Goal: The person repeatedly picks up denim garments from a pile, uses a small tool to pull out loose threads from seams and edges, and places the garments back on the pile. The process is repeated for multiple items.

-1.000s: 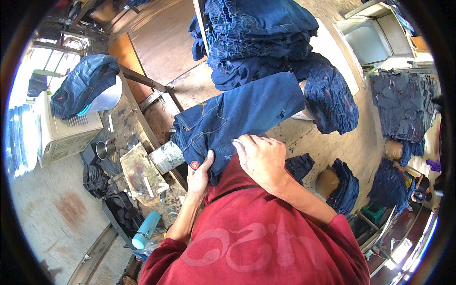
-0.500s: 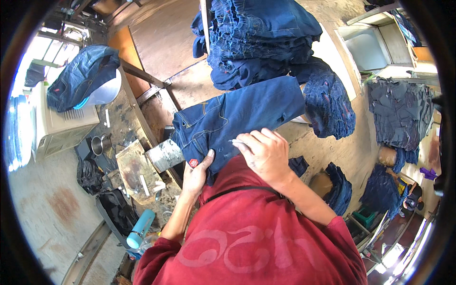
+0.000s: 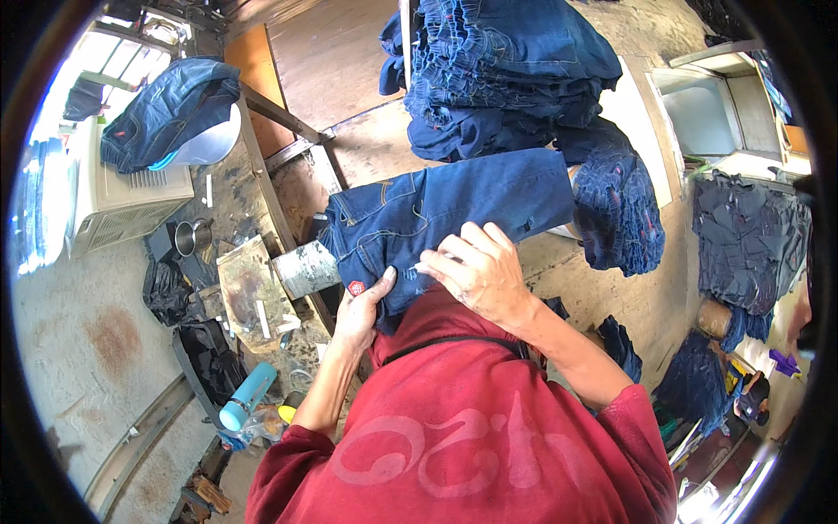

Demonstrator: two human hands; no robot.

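One pale cylinder (image 3: 305,269) sticks out at the left from under the jeans (image 3: 480,192), which lie across the middle in front of you; how far it runs beneath them is hidden, and if they rest on it, a hard pull could slide them off line. Your left hand (image 3: 356,319) is clamped on their near left corner by the red tag (image 3: 356,287), thumb on top, other fingers mostly out of sight; a slack grip there could let the denim ruck up. Between your hands, faint pale marks (image 3: 410,272) are too small to read as wear or thread. Your right hand (image 3: 476,275) is at the near side, fingers bent toward the thumb; whether the pale bit at the tips is held, and whether they touch cloth, you cannot tell. Anything sharp there, pressed too hard, could tear the weave. Beyond, the tall stack (image 3: 515,52) is cut off above. Rightmost, the jeans' far end overlaps the heap (image 3: 615,210) in view, contact unclear; a sideways swing could knock it.
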